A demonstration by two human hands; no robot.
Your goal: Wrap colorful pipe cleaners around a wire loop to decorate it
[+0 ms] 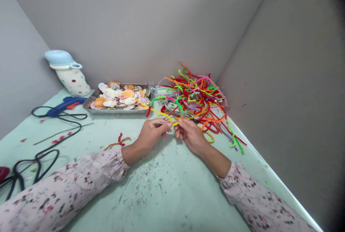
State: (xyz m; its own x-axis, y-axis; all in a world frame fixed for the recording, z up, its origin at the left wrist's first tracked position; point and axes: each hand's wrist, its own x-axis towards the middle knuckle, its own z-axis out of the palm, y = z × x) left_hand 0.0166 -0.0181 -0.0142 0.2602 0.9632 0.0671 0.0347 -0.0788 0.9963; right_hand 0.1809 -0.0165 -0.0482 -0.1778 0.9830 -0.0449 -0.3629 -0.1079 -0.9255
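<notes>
Centre of frame: one fuzzy, looped wire of yellow, green, pink and orange, pinched in the fingers of the left hand and right hand. Left of centre: one rectangular metal tray holds white and orange seashells, too overlapped to count. Upper left: one white spotted bottle, blue-capped, on the pale-green worktop.

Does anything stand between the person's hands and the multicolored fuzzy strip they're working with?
Nothing visible does: the left hand and right hand both pinch the multicolored fuzzy strip. The tangled pile lies beyond and beside the right hand, the metal tray beyond the left, neither in between.
</notes>
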